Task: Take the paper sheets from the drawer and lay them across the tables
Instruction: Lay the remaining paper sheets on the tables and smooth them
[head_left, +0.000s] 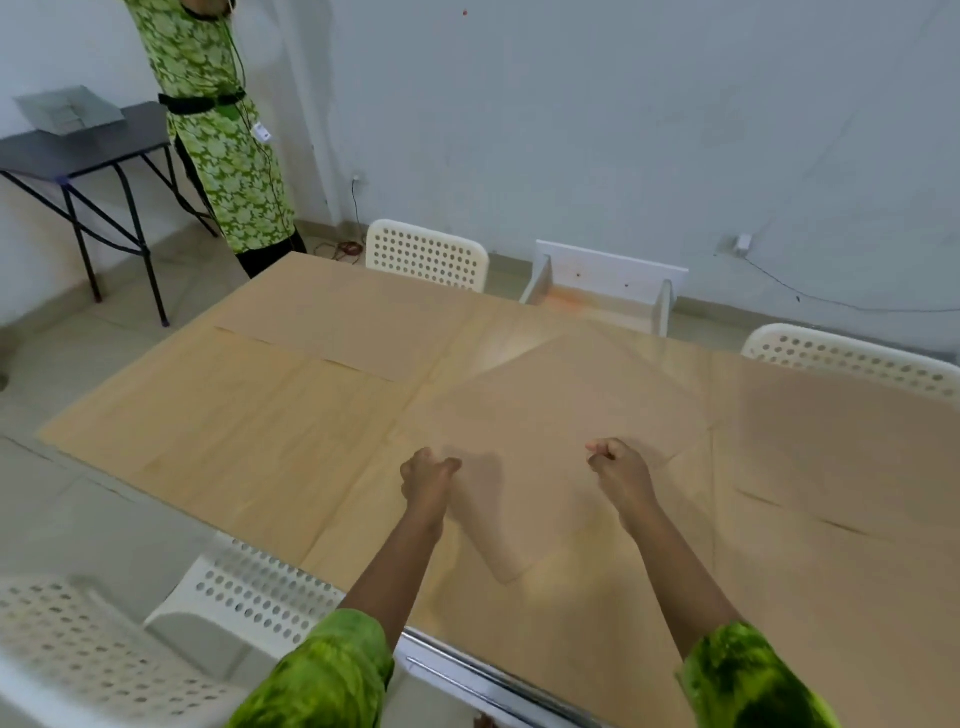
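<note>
Room: pale grey wall, tiled floor; white perforated plastic chairs (427, 253) around a long table (498, 680) with a metal front edge.
Table cover: tan brown paper sheets (234, 415) lie flat, overlapping, across nearly the whole top.
Top sheet: one angled tan paper sheet (561, 410) sits skewed at centre, under both hands.
Left hand (427, 478): fingers curled together; pinching the sheet's edge or not, cannot tell (blurred).
Right hand (618, 467): same, curled closed; grip unclear.
Background: white open wooden drawer (608, 286) on the floor beyond the table; a person in a green patterned dress (218, 130) beside a dark folding side table (78, 150).

Four white perforated chairs (427, 253), two hands (428, 475), one dark side table (78, 150), several brown paper sheets (561, 415).
</note>
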